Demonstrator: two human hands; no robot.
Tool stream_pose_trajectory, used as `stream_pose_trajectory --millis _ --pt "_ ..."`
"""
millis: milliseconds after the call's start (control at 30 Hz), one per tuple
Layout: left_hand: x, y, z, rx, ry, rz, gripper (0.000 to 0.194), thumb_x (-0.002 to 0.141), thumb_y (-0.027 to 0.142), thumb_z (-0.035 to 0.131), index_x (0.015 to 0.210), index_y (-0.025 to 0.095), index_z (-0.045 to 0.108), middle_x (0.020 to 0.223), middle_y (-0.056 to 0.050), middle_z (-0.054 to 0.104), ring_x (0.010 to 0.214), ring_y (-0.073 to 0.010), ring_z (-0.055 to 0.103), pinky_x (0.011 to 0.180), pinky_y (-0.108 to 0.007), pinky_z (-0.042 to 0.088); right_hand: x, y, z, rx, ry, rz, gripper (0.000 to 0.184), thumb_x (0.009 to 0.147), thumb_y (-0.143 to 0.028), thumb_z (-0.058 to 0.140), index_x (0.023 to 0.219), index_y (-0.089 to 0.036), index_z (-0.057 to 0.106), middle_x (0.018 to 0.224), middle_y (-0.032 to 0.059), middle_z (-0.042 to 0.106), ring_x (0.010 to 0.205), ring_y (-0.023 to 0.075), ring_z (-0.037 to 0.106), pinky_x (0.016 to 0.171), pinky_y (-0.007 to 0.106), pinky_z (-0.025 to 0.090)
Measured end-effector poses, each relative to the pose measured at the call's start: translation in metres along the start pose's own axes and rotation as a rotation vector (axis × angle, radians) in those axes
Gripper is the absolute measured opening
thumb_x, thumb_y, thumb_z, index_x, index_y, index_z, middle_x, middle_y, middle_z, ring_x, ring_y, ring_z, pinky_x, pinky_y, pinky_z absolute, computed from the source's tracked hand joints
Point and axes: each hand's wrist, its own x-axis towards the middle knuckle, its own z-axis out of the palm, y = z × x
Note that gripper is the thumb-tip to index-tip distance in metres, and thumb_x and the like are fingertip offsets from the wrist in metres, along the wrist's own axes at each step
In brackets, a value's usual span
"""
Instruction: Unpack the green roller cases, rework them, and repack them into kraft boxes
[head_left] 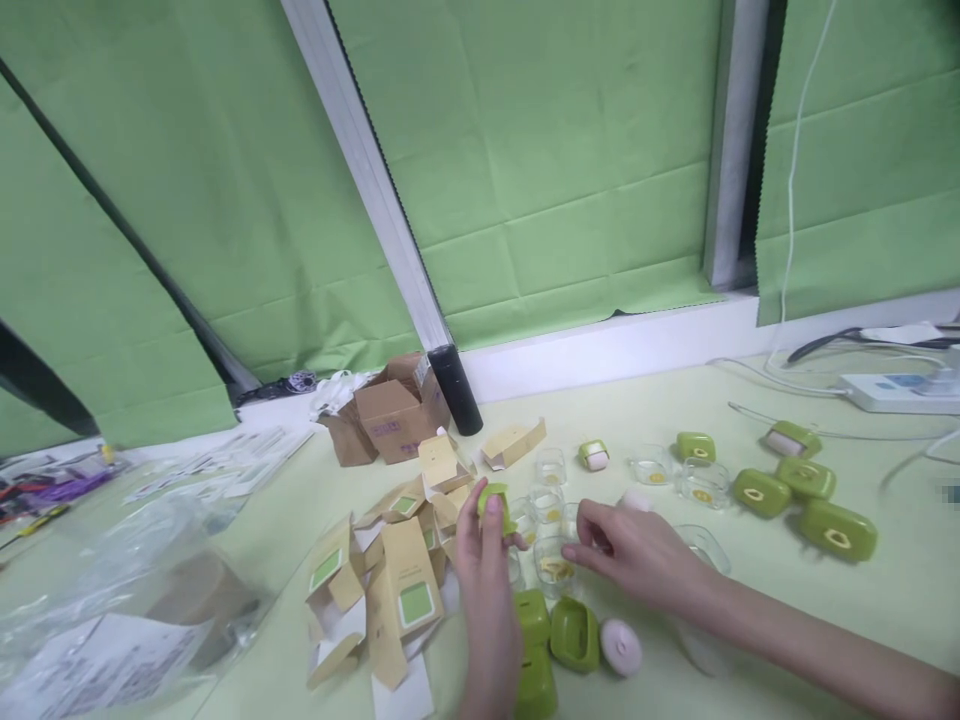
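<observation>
My left hand (487, 570) grips a rounded green plastic piece (496, 490); right hand (646, 552), hold unclear; opened tan cartons (405, 560), nine o'clock.

Green piece (505, 510) partly behind left fingers (492, 530), power strip (896, 395) cut off right
</observation>
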Motion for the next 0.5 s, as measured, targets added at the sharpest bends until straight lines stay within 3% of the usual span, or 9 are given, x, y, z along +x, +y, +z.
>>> stream_pose_trajectory --millis 100,200,367,500 --pt "-0.007 -0.007 0.006 -0.095 -0.16 -0.125 0.041 0.079 0.046 0.064 0.109 0.019 0.063 0.098 -0.006 0.061 0.068 -0.0107 0.052 0.062 -0.022 0.046 0.0 -0.003 -0.003 0.072 0.027 -0.007 0.024 0.09 -0.045 0.043 0.082 -0.024 0.049 0.066 -0.0034 0.058 0.057 0.0155 0.053 0.051 0.024 0.031" --pt "-0.014 -0.016 0.014 -0.191 -0.294 -0.192 0.035 0.079 0.044 0.065 0.097 0.015 0.068 0.089 -0.006 0.062 0.075 -0.0135 0.055 0.065 -0.023 0.048 -0.003 -0.006 -0.009 0.076 0.087 -0.011 0.013 0.092 -0.034 0.038 0.085 -0.025 0.043 0.067 -0.0045 0.057 0.055 0.015 0.053 0.052 0.025 0.031" --pt "-0.019 -0.025 0.017 -0.194 -0.309 -0.219 0.045 0.08 0.046 0.064 0.114 0.015 0.065 0.106 -0.01 0.065 0.08 -0.0155 0.06 0.072 -0.028 0.051 -0.005 -0.006 -0.012 0.027 0.064 0.045 0.01 0.09 -0.029 0.037 0.08 -0.025 0.038 0.064 -0.0046 0.056 0.056 0.0162 0.053 0.052 0.025 0.029" --pt "-0.02 -0.027 0.017 -0.173 -0.35 -0.19 0.049 0.082 0.047 0.061 0.12 0.016 0.062 0.095 -0.01 0.07 0.086 -0.0192 0.063 0.075 -0.03 0.051 -0.004 -0.007 -0.013 0.036 0.055 0.073 0.027 0.088 -0.05 0.041 0.08 -0.024 0.04 0.064 -0.004 0.055 0.054 0.0161 0.05 0.051 0.025 0.029"
